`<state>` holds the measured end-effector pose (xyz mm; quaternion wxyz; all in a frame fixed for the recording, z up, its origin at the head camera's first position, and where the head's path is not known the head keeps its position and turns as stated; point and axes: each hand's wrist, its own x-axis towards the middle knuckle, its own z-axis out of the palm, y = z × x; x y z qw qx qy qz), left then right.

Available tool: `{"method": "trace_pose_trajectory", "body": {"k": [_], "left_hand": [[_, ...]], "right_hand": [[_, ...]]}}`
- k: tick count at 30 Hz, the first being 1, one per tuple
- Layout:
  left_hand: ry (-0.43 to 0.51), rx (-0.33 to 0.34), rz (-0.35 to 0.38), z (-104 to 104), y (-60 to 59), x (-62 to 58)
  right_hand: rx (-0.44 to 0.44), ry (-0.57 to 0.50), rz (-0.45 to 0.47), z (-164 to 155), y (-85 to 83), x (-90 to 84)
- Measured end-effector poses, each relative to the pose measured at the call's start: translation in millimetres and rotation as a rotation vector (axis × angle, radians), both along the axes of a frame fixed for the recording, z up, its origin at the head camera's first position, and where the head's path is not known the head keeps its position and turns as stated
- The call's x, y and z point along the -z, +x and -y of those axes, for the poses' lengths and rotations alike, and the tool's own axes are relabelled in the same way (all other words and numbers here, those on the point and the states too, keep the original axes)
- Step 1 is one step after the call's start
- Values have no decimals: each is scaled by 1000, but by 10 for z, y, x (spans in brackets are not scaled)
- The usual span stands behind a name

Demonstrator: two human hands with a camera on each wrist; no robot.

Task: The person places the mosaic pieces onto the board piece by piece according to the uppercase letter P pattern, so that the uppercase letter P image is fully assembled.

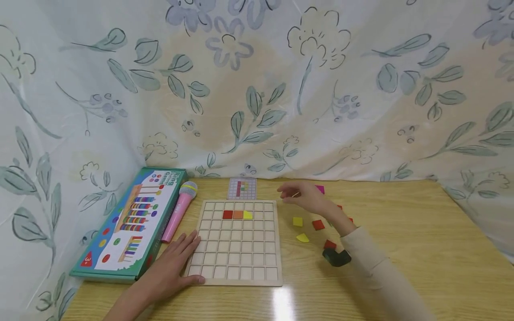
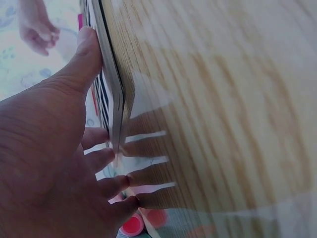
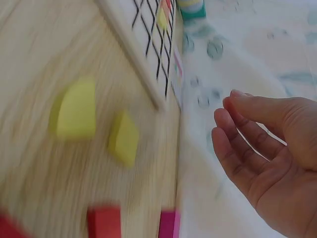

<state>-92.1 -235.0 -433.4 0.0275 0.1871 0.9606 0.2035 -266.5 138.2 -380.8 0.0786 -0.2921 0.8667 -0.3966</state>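
The left hand [image 1: 170,269] lies flat on the wooden table [image 1: 401,249], its fingers spread and straight. The fingertips rest against the near left corner of the wooden grid board [image 1: 237,243], and the thumb runs along the board's near edge; the left wrist view shows the thumb [image 2: 81,59] pressed to the board's rim [image 2: 111,84], the other fingers fanned out beside it. Just beyond those fingertips lies a pink toy microphone [image 1: 180,209], and left of it a green game box [image 1: 128,225] printed with coloured rings.

The right hand [image 1: 301,196] hovers above the table off the board's far right corner. Its fingers are loosely curved and slightly apart; the right wrist view shows the palm [image 3: 277,163] holding nothing. Whether anything sits between thumb and forefinger in the head view is too small to tell.

In the board's second row, left of the right fingertips, sit a red tile [image 1: 227,215], an orange tile [image 1: 238,215] and a yellow piece [image 1: 247,215]. Below the right hand, loose on the table, lie a yellow square [image 1: 297,221], a red square [image 1: 318,224], a yellow quarter-round piece [image 1: 302,238] and another red piece [image 1: 330,244]; a magenta piece [image 1: 320,189] shows just behind the hand. A pattern card [image 1: 242,188] lies at the board's far edge, left of the right fingertips. A floral cloth [image 1: 257,89] hangs behind.
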Motion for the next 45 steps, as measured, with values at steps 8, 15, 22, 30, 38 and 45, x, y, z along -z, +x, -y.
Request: {"method": "trace_pose_trajectory", "body": {"k": [8, 15, 22, 30, 38, 45], "left_hand": [[5, -6, 24, -10, 5, -2], [0, -10, 31, -2, 7, -10], [-8, -32, 56, 12, 29, 1], [9, -7, 8, -9, 25, 9], [8, -8, 22, -11, 10, 4], [4, -10, 36, -15, 8, -15]], "right_hand": [[101, 8, -43, -665, -25, 170], [183, 110, -86, -1071, 35, 250], [218, 142, -39, -1216, 92, 355], [244, 131, -64, -1278, 72, 460], [309, 194, -41, -1291, 62, 408], [317, 221, -55, -1266, 65, 347]]}}
